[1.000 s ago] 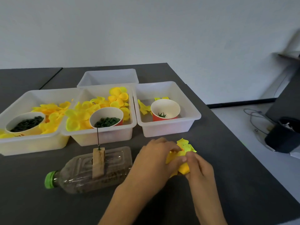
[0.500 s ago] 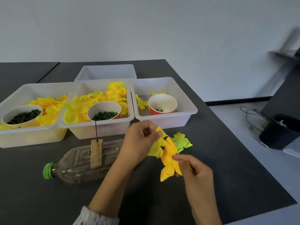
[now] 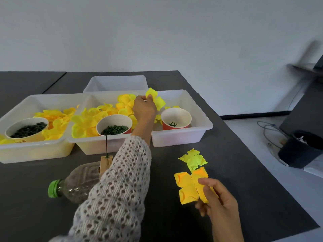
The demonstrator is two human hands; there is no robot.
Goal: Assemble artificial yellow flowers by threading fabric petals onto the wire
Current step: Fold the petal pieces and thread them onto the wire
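I note the left bin is cut by the frame edge; my sleeve hides part of the bottle; the right-hand shelf is blurred.

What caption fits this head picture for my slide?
Left hand holds pale yellow petals over bins; right hand holds an orange-yellow petal piece.

Craft workroom: dark table, sorted parts bins, bare white wall

left hand outstretched, fingers pinching a petal piece; right hand low, pinching another
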